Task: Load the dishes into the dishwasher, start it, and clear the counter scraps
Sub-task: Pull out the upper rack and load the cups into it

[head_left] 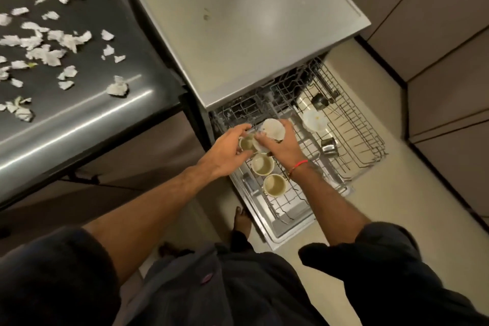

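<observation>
The dishwasher's wire rack [352, 145] is pulled out over the open door. My left hand [225, 153] grips a cream cup [246, 142] at the rack's near left side. Beside it my right hand [283, 144] holds a small white saucer [273, 127] tilted above the rack. Two more cream cups [262, 164] [275, 185] stand in a row below my hands. A white bowl [314, 119], a steel cup [329, 146] and a dark item [319, 101] lie further right in the rack. Several torn white paper scraps [47, 53] litter the dark counter [87, 103] at left.
The dishwasher's steel top [238, 21] fills the upper middle. Beige cabinet doors [436, 47] line the right side, close to the pulled-out rack. My bare foot [242, 222] stands on the light floor beside the open door [288, 230].
</observation>
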Demonstrator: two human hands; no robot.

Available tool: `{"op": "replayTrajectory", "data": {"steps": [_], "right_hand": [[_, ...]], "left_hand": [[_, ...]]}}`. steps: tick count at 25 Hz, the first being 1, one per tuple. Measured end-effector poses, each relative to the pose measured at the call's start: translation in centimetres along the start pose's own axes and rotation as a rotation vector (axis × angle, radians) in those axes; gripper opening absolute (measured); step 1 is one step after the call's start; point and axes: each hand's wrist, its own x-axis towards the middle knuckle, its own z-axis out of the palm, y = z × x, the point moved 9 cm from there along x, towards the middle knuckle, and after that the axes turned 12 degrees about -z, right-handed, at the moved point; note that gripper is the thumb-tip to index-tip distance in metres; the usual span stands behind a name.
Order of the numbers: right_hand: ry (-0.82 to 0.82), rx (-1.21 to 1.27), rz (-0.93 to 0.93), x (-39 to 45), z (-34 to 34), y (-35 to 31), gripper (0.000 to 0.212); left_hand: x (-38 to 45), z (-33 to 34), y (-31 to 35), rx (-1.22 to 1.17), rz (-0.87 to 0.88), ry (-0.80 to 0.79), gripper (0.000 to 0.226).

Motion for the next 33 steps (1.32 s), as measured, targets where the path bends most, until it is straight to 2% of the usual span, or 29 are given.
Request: {"op": "replayTrajectory", "data": {"steps": [3,6,12,14,17,20,25,30,33], "right_hand": [[-0.098,-0.018,-0.019,0.3,0.8,0.3,0.059],[-0.200,0.078,0.065,0.6,1.0,0.7,0.058],[-0.279,0.113,0.212,3.0,1.9,3.6,0.070],[-0.218,0.117,0.271,4.8,2.2,5.4,0.062],[-0.068,0.199,0.390,6.9,2.4,8.4,0.036],[0.057,0.210,0.486,7.7,2.1,11.4,0.034],[0.176,0.198,0.520,5.8,-0.1,15.4,0.028],[0.276,0.280,0.554,1.2,-1.6,16.9,0.024],[0.275,0.294,0.557,0.0,-1.5,17.8,0.025]], "left_hand": [[1.9,1.4,2.0,-0.019,0.035,-0.006,0.084],[3.4,0.8,2.0,-0.035,-0.014,0.051,0.082],[7.2,0.8,0.3,0.006,-0.048,0.028,0.074],[9.6,1.1,-1.2,-0.029,-0.111,0.049,0.071],[14.0,2.2,-2.9,0.003,-0.192,0.066,0.068],[18.4,4.1,-6.0,0.011,-0.337,0.034,0.072],[23.3,5.5,-11.3,0.013,-0.566,0.151,0.070],[27.4,8.5,-15.0,0.089,-0.768,-0.004,0.065],[27.5,9.1,-15.6,0.195,-0.814,-0.025,0.082]]}}
